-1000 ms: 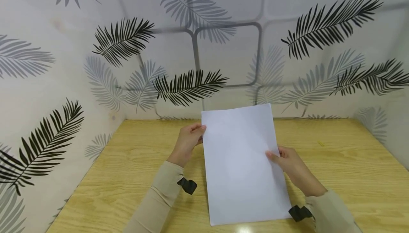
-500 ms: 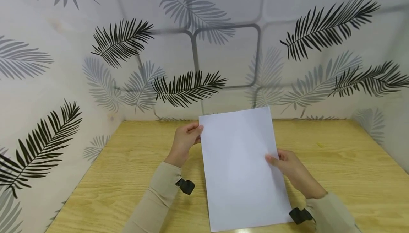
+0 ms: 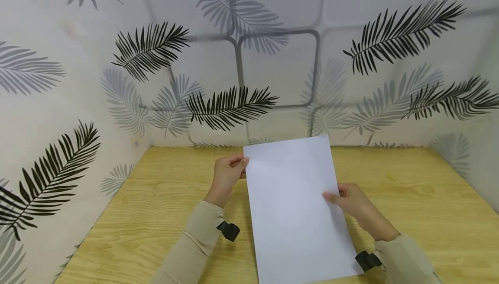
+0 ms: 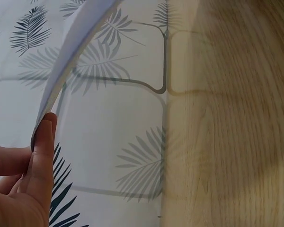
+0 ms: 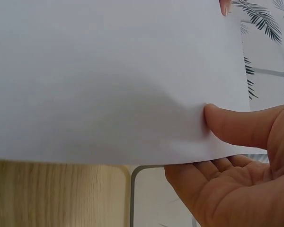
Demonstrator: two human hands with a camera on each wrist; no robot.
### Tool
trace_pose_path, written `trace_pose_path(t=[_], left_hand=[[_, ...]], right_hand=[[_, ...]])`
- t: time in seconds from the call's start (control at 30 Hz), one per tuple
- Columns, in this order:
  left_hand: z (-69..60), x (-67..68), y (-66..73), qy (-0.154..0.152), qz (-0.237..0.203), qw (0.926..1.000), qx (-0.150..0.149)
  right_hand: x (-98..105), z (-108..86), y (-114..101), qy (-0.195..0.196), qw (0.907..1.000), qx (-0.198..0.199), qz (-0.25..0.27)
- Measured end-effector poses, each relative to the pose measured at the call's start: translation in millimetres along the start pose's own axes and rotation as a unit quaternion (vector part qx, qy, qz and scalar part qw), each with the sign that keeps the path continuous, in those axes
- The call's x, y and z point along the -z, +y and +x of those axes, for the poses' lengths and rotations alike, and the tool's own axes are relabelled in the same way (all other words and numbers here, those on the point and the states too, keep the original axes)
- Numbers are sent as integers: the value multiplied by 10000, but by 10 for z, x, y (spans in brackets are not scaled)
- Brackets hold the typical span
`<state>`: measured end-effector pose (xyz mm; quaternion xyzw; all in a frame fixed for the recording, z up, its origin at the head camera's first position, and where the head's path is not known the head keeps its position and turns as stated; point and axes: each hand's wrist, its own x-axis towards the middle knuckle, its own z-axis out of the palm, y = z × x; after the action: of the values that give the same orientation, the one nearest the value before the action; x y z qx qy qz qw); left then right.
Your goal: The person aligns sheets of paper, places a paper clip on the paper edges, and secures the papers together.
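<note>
Head view: white paper (image 3: 294,219) lies at 5 o'clock of frame centre, held over the wooden table (image 3: 156,206). The left hand (image 3: 226,178) pinches its edge at 10 o'clock; the right hand (image 3: 360,210) pinches its edge at 3 o'clock. The hands are apart. Left wrist view: the left hand clamps the paper edge at 8 o'clock. Right wrist view: at 4 o'clock, the thumb (image 5: 241,125) presses the near face, fingers (image 5: 185,176) behind

Leafy wallpaper (image 3: 278,69) borders a table (image 3: 156,206) bearing a yellow fleck (image 3: 391,177).
</note>
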<state>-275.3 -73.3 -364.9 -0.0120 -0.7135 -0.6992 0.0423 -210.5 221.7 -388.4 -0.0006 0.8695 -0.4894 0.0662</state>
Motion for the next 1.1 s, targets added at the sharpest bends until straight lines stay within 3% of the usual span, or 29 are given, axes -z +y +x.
trace_pose_path(t=[0.4,0.73,0.9,1.1], left_hand=[[-12,1,-19,133,97,9999,-39],[-12,0,-12,193,102,9996,-205],[-18,1,-16,208,96,9995,-222],[-18,4,-39,233,107,9994,-214]], right_hand=[[126,67,94,-268,9994,171,-122],[335,116,178,-343,9980,473,230],[525,140,233,38,9960,731,-512],[724,182,298,950,9750,1048,-1716]])
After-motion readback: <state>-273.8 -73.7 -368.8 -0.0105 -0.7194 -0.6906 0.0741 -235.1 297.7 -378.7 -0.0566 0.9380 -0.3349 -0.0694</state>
